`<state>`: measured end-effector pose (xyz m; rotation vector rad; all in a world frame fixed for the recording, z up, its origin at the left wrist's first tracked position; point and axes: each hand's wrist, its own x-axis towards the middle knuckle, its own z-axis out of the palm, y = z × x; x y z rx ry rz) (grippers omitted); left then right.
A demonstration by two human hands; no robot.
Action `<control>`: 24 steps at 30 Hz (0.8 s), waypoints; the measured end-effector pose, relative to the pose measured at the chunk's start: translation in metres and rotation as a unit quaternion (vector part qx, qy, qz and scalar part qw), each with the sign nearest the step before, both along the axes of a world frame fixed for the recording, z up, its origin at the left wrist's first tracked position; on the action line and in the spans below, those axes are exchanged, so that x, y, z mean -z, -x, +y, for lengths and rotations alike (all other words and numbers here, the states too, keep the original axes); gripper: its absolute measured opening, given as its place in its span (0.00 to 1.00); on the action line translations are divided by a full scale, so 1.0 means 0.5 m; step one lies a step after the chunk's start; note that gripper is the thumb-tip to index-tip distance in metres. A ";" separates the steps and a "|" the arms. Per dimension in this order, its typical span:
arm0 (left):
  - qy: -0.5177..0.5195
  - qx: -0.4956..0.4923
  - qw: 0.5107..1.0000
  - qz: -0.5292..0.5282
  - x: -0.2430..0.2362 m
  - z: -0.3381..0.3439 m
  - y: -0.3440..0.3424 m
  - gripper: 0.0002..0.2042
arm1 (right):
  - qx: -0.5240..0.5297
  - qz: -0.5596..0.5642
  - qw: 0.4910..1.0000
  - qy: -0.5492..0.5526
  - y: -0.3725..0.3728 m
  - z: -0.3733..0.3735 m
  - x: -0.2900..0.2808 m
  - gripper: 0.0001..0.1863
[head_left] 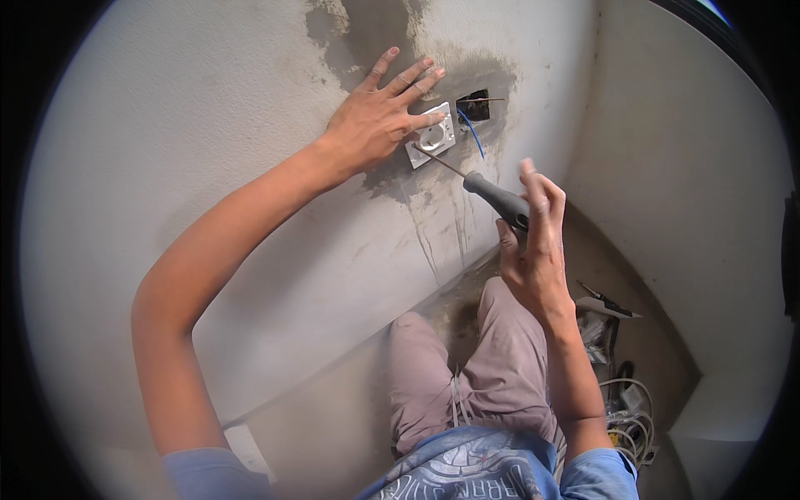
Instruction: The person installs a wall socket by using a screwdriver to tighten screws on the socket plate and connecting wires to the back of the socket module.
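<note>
My left hand (377,117) lies flat on the grey-patched wall, fingers spread, with the fingertips pressing a white square socket plate (433,137) against it. My right hand (533,242) grips the grey handle of a screwdriver (497,197). Its thin shaft runs up and left, and the tip meets the plate's lower left part. Just right of the plate is a dark open wall box (473,107) with a blue wire (472,132) and a brown wire coming out of it.
The wall (208,125) bears darker damp plaster around the box. A side wall (675,167) forms a corner at the right. On the floor at the lower right lie white cables (629,417), a small tool (607,300) and packaging. My knees are bent below.
</note>
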<state>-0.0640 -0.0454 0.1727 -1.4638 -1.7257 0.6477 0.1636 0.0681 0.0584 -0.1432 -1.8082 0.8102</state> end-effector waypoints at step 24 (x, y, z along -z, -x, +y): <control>0.044 0.041 0.998 0.016 0.016 0.006 0.018 0.22 | -0.003 -0.061 0.997 -0.055 0.000 0.002 -0.003 0.17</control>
